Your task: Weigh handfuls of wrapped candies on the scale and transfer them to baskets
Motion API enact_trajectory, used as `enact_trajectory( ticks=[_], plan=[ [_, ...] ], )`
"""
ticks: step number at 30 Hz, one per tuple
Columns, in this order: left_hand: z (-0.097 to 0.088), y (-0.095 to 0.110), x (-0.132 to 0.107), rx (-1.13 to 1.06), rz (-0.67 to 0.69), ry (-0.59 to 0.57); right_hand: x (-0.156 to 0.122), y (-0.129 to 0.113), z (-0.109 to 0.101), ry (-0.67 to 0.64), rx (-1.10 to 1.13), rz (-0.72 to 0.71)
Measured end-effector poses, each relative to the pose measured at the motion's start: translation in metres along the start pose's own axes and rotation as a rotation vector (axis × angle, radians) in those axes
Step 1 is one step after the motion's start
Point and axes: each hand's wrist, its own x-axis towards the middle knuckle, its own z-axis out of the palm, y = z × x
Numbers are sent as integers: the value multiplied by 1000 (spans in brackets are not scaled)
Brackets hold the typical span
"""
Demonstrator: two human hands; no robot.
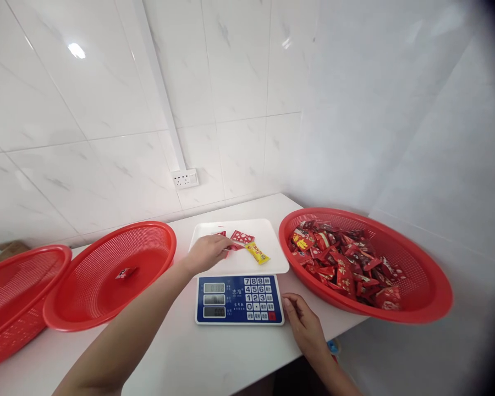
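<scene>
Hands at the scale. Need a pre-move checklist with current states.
1. Yellow packet fully on the white tray: ok.
2. Left hand clear of the tray: not ok, it is over it, at the red packets.
3. Right hand off the keypad: ok, it is beside the scale's right edge.
4. Display digits readable: cannot tell, too blurred to be sure.
5. Right basket stocked: ok, many packets inside.
6. Left hand's grip on a packet: cannot tell, fingertips partly hidden.
</scene>
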Motion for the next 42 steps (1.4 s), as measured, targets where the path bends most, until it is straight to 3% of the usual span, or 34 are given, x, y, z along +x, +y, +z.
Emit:
enact_trajectory(
  ticks=[4, 7, 11, 14, 19, 21, 25, 33, 42],
  plan=[
    [-33, -27, -44, 103, -374, 162, -1, -3, 0, 22, 1, -18],
    [-51, -58, -83, 154, -625, 187, 0, -5, -1, 21, 10, -29],
    [-47, -82, -111, 127, -707, 143, 1, -4, 0, 24, -9, -37],
    [-26, -74, -97, 50, -582, 123, 1, -2, 0, 15, -25, -19],
    [13, -28, -34, -99, -205, 34, -1, -2, -1, -4, -42, -8],
    [24, -12, -12, -123, -153, 29, -1, -2, -1, 8, -53, -9],
    [35, 2, 8, -137, -188, 40, -2, -4, -1, 23, -53, -14],
    [28, -10, 8, -141, -328, 87, 1, -4, -1, -10, -29, -13],
    [38, -8, 17, -105, -413, -18, -1, -6, -1, -1, -21, -27]
  ],
)
